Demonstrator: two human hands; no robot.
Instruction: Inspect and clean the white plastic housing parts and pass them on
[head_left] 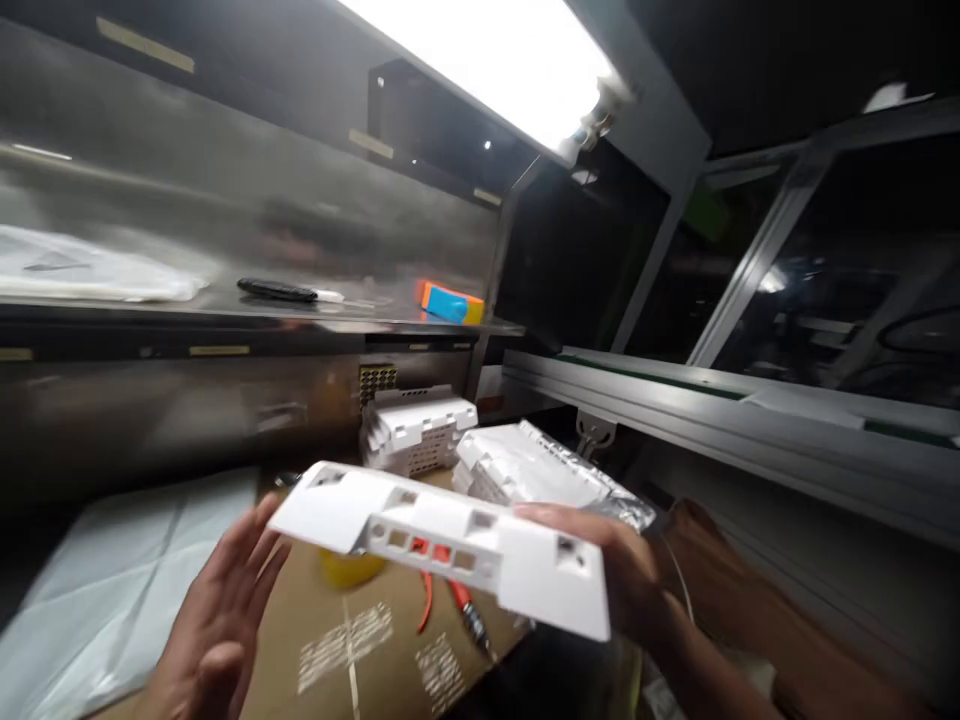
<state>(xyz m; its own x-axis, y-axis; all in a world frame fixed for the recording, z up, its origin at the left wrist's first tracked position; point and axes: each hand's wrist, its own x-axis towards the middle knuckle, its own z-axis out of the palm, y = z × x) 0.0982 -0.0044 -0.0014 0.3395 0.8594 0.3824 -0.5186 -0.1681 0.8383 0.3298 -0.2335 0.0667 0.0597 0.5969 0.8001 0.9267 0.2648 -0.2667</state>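
My left hand (221,605) is standing open beside the white panel (442,535), contact unclear; my right hand's (619,565) fingers are gripping its other end. If that one-sided hold is slipping, it could be dropping onto the red-handled tool (460,596).

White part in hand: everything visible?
The white part looks plastic: long, with broad ends, four cutouts along the top and a recessed middle strip with several openings, red showing through two. It's tilted, right end lower, above the cardboard. The right hand grips its right end; whether the left hand touches it is unclear.
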